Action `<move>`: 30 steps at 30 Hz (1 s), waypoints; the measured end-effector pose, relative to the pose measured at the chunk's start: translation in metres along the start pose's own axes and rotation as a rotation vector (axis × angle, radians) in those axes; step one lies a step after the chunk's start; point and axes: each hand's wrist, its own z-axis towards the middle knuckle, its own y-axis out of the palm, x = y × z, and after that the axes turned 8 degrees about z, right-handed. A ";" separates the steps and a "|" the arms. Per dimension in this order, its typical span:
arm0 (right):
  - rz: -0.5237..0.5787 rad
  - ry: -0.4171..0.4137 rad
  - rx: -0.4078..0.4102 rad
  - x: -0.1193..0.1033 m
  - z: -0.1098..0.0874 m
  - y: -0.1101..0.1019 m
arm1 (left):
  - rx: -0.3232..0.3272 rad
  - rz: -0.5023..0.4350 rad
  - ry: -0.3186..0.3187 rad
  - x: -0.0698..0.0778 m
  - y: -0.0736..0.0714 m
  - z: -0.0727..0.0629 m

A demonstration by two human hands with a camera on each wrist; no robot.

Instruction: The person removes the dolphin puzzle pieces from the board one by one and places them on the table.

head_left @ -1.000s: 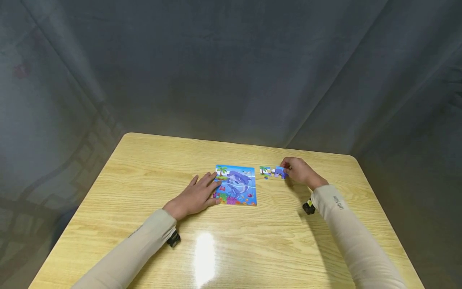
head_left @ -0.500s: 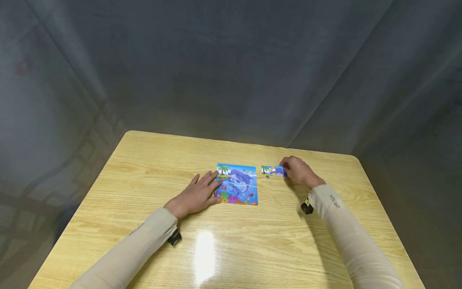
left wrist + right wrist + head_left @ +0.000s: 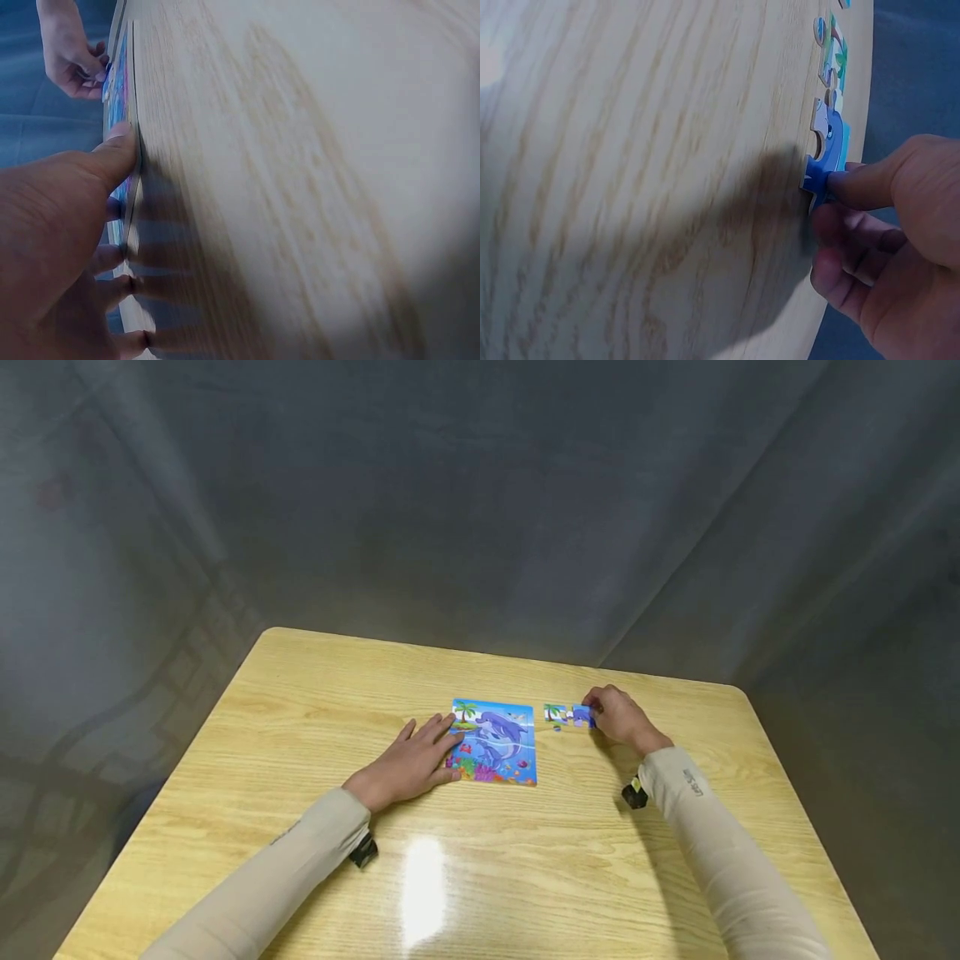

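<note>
My left hand (image 3: 408, 762) rests with spread fingers on the left side of a square dolphin jigsaw picture (image 3: 495, 743). In the left wrist view its thumb (image 3: 116, 154) lies along the picture's edge. To the right of the picture, my right hand (image 3: 621, 718) pinches a blue jigsaw piece (image 3: 829, 154) showing a dolphin's head between thumb and fingers. That piece lies beside a palm-tree jigsaw piece (image 3: 836, 56), their neighbouring edges meeting or nearly so. Whether they are fully locked I cannot tell. The dolphin piece's right end is hidden by my fingers.
The pieces lie on a light wood-grain table (image 3: 480, 877) with rounded far corners. A grey curtain (image 3: 450, 510) hangs behind it. A small round blue-green part (image 3: 557, 727) shows just below the palm-tree piece. Glare lies near the front.
The dolphin piece in my right hand has turned from a slight tilt to lie square beside the palm-tree piece. My left hand stays on the picture. The head view has shifted slightly.
</note>
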 end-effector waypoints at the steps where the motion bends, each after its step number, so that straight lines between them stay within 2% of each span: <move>1: 0.003 0.005 0.002 0.000 0.000 0.001 | 0.001 -0.002 0.002 0.000 0.000 0.000; 13: 0.056 0.045 -0.001 0.002 -0.003 0.003 | 0.006 -0.005 0.000 0.002 0.001 -0.001; 19: 0.047 0.036 -0.006 0.001 -0.002 0.002 | 0.006 -0.006 -0.002 0.001 0.003 -0.001; 25: 0.103 0.031 0.010 0.001 0.001 0.000 | 0.000 -0.002 -0.006 0.000 0.002 0.000; 30: 0.124 0.016 0.012 -0.008 0.002 -0.001 | 0.003 0.000 -0.013 -0.001 0.002 0.000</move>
